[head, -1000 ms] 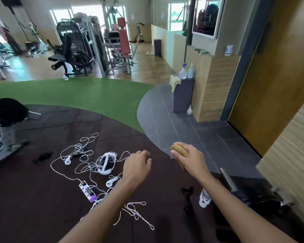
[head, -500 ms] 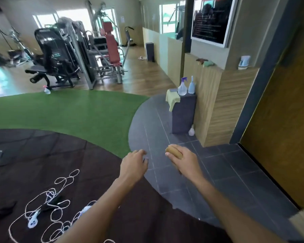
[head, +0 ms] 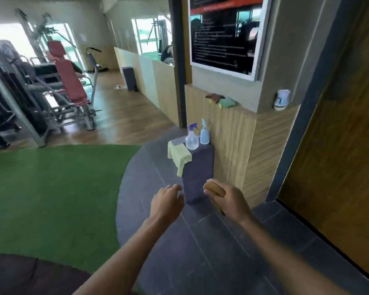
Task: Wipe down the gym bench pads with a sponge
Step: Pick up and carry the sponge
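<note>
My right hand (head: 229, 199) grips a tan sponge (head: 213, 188), held out in front of me above the grey tiled floor. To its left my left hand (head: 167, 200) hangs in the air with loosely curled fingers and holds nothing. Just beyond both hands stands a dark box stand (head: 197, 175) with two spray bottles (head: 192, 137) on top and a yellow cloth (head: 179, 155) draped over its corner. A red-padded gym machine (head: 69, 79) stands far off at the left. No bench pad is near my hands.
A wood-panelled wall corner (head: 251, 145) rises right of the stand, with folded cloths (head: 221, 100) and a small white container (head: 282, 100) on its ledge. A wooden door (head: 339, 145) fills the right side. Green turf (head: 51, 192) lies left; black gym machines (head: 6, 99) stand far left.
The view has swung up and to the right, away from the dark mat with cables, toward the stand with spray bottles, which is now much closer. Both hands keep their pose.
</note>
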Available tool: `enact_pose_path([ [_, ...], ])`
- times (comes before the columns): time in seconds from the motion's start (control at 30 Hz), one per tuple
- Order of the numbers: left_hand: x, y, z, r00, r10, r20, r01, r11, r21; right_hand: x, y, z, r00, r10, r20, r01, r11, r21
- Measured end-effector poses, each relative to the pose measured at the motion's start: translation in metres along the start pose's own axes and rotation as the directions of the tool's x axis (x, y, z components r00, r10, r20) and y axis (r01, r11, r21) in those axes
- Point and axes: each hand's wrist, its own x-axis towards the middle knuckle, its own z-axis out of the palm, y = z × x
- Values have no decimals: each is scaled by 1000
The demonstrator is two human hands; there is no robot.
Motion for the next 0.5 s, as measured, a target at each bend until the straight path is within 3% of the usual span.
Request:
enact_pose_path([
  [0.23, 240, 43, 26, 960, 269, 74, -273, 961, 37, 202, 56, -48, 981, 29, -193, -31, 999, -8],
  [0.33, 342, 65, 48, 939, 334, 84, -329, 942, -66, 291, 97, -70, 958, 42, -284, -47, 999, -11],
  [0.5, 490, 102, 76, 884, 446, 139, -443, 895, -59, 423, 151, -114, 955, 35, -296, -68, 993, -101],
])
